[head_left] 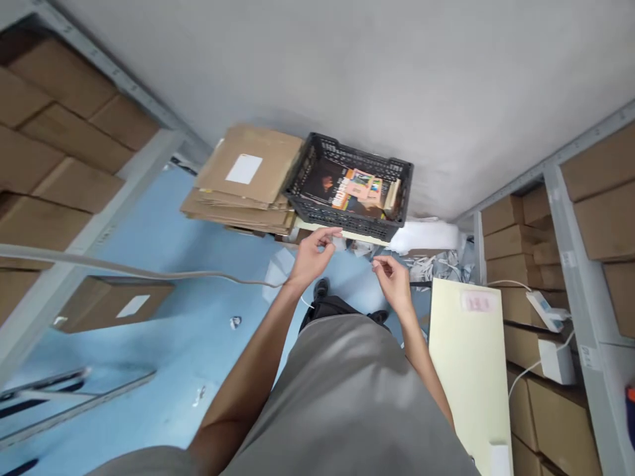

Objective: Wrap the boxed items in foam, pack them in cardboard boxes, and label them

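My left hand (313,256) is in the air just in front of a black plastic crate (347,218), its index finger stretched forward and its thumb apart, with nothing visible between them. Lower and to the right, my right hand (394,283) has its fingers curled in to the thumb; whether anything small is pinched there cannot be made out. Inside the crate lie a dark printed book or box (325,182) and several small colourful cards (361,182). A stack of flattened cardboard (258,158) with a white label stands left of the crate.
Shelves with brown cartons (74,142) rise at the left, more cartons (510,258) at the right. A pale yellow tabletop (469,370) is beside my right arm. A cable (149,272) crosses at the left. A power strip (544,311) hangs at right; paper scraps (436,266) lie ahead.
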Motion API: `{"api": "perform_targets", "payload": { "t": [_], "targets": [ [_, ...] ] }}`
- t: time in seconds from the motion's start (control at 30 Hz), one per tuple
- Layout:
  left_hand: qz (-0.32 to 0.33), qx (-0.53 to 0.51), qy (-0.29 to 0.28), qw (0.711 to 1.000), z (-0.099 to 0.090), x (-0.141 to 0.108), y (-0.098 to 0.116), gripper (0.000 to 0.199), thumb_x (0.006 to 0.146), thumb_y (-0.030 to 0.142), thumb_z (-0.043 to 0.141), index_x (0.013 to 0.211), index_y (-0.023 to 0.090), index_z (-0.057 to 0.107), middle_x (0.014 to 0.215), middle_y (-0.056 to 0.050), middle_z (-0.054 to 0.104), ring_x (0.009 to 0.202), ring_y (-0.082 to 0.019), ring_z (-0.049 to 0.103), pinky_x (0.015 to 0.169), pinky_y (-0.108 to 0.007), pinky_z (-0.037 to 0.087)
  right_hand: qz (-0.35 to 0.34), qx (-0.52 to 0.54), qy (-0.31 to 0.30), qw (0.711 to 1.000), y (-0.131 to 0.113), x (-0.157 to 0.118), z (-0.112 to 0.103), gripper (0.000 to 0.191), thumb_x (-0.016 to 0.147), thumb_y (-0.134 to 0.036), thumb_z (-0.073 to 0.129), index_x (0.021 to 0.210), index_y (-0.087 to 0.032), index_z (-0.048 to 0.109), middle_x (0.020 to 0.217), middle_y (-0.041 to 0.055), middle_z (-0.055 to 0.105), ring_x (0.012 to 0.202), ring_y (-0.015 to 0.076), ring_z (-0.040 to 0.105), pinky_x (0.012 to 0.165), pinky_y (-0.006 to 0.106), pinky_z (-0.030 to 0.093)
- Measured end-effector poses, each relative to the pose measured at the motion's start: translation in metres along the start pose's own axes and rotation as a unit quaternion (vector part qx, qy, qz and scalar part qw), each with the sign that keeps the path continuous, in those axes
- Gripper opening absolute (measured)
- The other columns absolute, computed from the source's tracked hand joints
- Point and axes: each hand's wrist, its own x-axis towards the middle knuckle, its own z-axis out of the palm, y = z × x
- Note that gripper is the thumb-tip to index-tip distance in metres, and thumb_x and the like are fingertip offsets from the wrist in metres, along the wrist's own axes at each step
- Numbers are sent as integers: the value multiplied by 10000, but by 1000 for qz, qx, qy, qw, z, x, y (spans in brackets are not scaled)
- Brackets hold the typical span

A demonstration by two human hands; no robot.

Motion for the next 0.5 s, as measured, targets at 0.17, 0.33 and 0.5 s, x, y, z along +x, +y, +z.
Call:
{"api": "perform_targets", "payload": {
  "t": [0.17,0.33,0.5],
  "targets": [
    [-64,-96,202,973,-111,35,-56,301,747,164,714,1027,214,814,1114,-71,826,1015,-231,735,939,-348,594,-27,7,-62,998,-41,35,103,307,999,-507,652,1081,-254,806,1106,100,886,962,287,848,918,407,663],
    [-173,-234,287,913,-193,91,-114,314,734,194,814,1023,231,696,1063,-45,745,951,-166,722,960,-331,594,-25,-3,-86,996,-72,54,190,330,1004,-541,655,1071,-256,808,1028,87,878,932,278,839,890,393,666],
    [-236,-286,290,882,-216,159,-143,295,772,174,806,882,238,540,805,55,613,794,-91,656,954,-294,584,-10,-17,-87,996,-90,56,239,352,1015,-559,645,1065,-252,810,1007,84,874,889,267,838,864,386,662]
  ]
}}
